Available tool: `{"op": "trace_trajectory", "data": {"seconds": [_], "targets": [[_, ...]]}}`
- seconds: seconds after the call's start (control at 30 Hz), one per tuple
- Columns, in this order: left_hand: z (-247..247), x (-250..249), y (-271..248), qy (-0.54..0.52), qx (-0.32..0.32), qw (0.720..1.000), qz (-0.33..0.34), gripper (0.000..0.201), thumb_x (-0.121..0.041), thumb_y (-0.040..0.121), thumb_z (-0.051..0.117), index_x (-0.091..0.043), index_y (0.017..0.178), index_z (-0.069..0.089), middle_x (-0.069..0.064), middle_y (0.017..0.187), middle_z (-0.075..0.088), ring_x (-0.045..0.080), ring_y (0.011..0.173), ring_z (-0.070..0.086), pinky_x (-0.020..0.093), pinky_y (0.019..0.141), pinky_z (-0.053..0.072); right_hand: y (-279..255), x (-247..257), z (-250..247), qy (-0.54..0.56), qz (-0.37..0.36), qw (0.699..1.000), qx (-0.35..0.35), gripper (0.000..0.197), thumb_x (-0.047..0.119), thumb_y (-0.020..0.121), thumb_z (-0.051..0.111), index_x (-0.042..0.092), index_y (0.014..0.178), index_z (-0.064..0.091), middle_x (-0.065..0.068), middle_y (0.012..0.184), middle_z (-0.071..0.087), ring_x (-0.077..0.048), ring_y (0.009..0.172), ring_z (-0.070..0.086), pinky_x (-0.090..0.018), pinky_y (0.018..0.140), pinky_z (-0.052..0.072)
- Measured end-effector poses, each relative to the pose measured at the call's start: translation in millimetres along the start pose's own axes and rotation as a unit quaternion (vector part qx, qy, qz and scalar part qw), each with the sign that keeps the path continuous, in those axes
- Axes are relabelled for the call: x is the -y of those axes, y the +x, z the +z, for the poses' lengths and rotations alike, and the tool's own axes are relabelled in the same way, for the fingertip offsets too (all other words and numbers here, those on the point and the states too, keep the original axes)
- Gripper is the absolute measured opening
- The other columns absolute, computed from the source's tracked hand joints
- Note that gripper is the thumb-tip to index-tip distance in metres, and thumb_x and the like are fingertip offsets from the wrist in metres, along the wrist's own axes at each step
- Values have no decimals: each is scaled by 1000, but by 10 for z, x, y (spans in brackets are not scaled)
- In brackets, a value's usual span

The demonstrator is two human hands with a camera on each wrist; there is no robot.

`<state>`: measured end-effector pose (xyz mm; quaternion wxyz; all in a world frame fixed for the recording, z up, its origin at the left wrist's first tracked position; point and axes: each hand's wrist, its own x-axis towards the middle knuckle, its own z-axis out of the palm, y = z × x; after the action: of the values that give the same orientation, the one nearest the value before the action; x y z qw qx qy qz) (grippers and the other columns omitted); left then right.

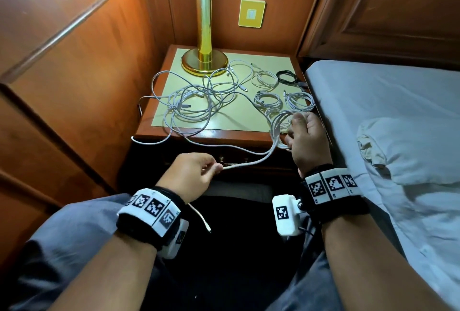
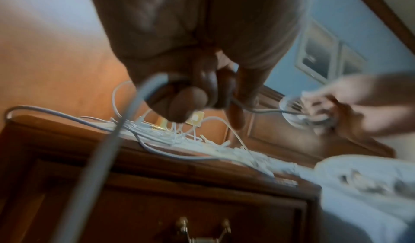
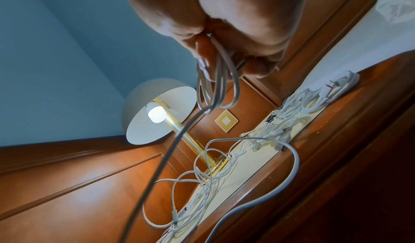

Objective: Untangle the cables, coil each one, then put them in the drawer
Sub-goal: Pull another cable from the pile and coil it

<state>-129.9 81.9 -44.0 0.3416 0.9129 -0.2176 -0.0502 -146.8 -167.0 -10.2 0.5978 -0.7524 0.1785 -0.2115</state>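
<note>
My right hand [image 1: 302, 134] grips a half-wound coil of white cable [image 1: 280, 124] above the nightstand's front right corner; the loops hang from its fingers [image 3: 215, 80]. The same cable's free length [image 1: 249, 162] runs down to my left hand [image 1: 199, 171], which pinches it in front of the closed drawer [image 1: 234, 161]. Its loose tail [image 1: 202, 221] dangles below that wrist. A tangle of white cables [image 1: 191, 104] lies on the nightstand's left half. Several finished white coils [image 1: 267, 99] and one black coil [image 1: 286, 76] lie on its right side.
A brass lamp [image 1: 204, 36] stands lit at the back of the nightstand [image 1: 211, 134]. A bed with white sheets [image 1: 385, 124] borders it on the right, wooden panelling [image 1: 74, 61] on the left. The drawer's brass handle [image 2: 202, 229] shows below.
</note>
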Motion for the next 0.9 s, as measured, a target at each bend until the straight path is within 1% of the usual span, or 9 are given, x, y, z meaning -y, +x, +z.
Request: {"op": "trace_trajectory", "data": {"seconds": [0.13,0.23,0.33,0.4,0.57,0.63,0.77,0.83,0.9], "targets": [[177,-127,-38,-53,42,988,138,10,-25,92,67,-19,90,75,-6,86,67,11,84,66,30,80,53,-129,-16,97,-95,-66,985,130,19,37,102,46,23,94,56,-5,79,65,-27,72,62,-45,69,53],[196,-281,-61,-135,1,969,205,5,-13,89,70,-12,88,74,-6,85,69,5,83,66,20,79,51,-225,-39,207,-145,-65,959,236,19,29,103,47,16,92,56,4,66,63,-18,65,59,-40,71,50],[133,-315,-50,-187,-84,965,162,5,-14,88,74,-10,86,71,-6,83,72,8,78,68,22,77,53,-317,-60,296,-121,7,946,301,21,29,101,49,11,92,57,5,64,65,-17,65,59,-36,69,49],[103,-262,-19,-191,-134,965,123,13,-21,87,76,-11,84,69,-6,78,71,11,73,67,26,72,55,-346,-46,326,-54,70,939,332,25,32,99,50,9,89,56,-5,62,64,-23,58,59,-37,61,47],[53,-192,39,-121,-216,963,101,16,-23,86,78,-11,81,68,-6,72,68,6,67,63,18,66,50,-346,59,322,58,179,925,331,32,18,101,50,8,71,51,-4,50,41,-16,37,39,-22,40,32],[54,-184,52,-105,-226,964,90,17,-23,86,78,-12,80,67,-6,69,66,6,63,61,19,63,49,-341,80,326,92,209,917,326,34,17,102,45,9,69,50,-1,52,36,-10,38,32,-20,36,28],[104,-216,36,-85,-223,969,68,18,-23,88,75,-11,79,65,-15,57,50,-4,58,53,4,57,34,-360,123,341,139,259,904,312,40,29,106,37,9,72,47,3,50,31,-6,37,25,-15,35,20],[122,-211,35,-92,-184,978,43,18,-26,93,70,-12,82,67,-12,58,52,-2,58,53,7,56,35,-380,128,340,131,250,907,313,41,37,104,42,10,72,46,3,50,29,-6,37,24,-15,34,20],[130,-194,42,-125,-123,984,33,23,-34,98,61,-18,84,69,-10,64,60,3,62,56,17,62,42,-394,141,326,141,239,908,314,39,40,100,47,13,72,43,2,52,25,-7,39,20,-15,36,18]]}}
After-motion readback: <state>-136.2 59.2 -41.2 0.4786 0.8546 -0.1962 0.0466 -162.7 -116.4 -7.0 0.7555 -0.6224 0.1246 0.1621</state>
